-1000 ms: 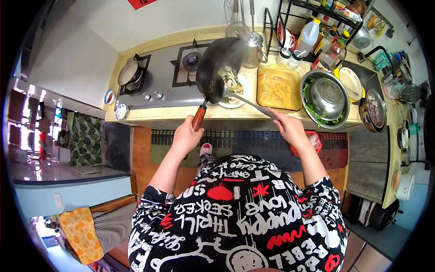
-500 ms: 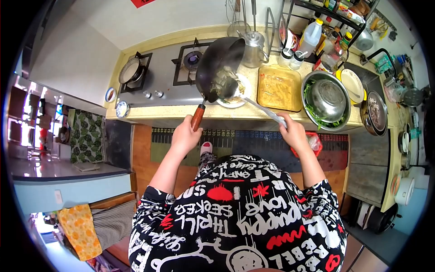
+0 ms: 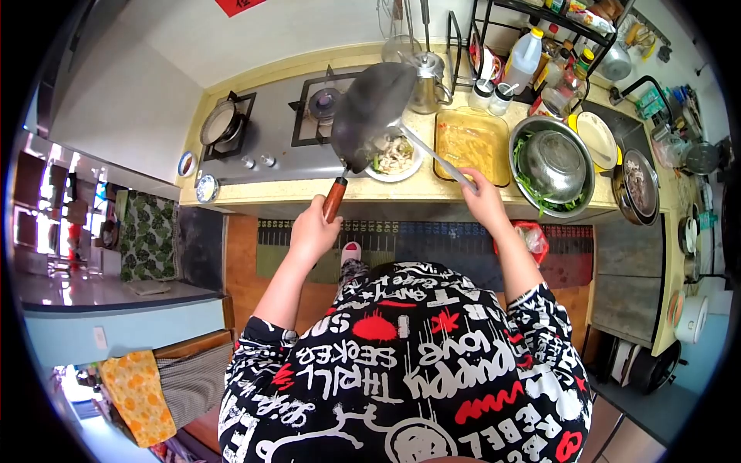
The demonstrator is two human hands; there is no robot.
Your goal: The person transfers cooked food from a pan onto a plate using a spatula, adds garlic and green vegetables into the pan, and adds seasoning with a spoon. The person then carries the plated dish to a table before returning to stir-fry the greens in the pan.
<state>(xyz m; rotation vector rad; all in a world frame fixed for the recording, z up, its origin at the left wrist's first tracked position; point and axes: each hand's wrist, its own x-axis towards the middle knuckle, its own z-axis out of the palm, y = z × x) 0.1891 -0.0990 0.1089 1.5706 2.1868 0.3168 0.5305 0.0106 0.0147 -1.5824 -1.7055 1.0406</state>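
Observation:
My left hand (image 3: 315, 229) is wrapped round the wooden handle of a dark wok (image 3: 370, 104), which is tilted on its side above a white plate (image 3: 413, 171). Sliced food with green pieces (image 3: 396, 156) lies on the plate, partly hidden by the wok. In my right hand (image 3: 482, 197) is the handle of a metal spatula (image 3: 440, 158). Its head is up against the wok's lower right side, blurred and partly hidden. Just right of the plate stands a yellowish glass dish (image 3: 471, 147) with sauce and food bits in it.
At left is a gas stove (image 3: 278, 158) with a small pan (image 3: 222, 123). A metal bowl (image 3: 552, 204) holds greens under a colander (image 3: 553, 165). Behind stand a metal pot (image 3: 427, 85), jars and bottles (image 3: 525, 62). A pan of meat (image 3: 639, 185) sits by the sink.
The wok has tipped further over, and its inside no longer shows. More food is visible on the plate. My right hand and the spatula have moved up and left.

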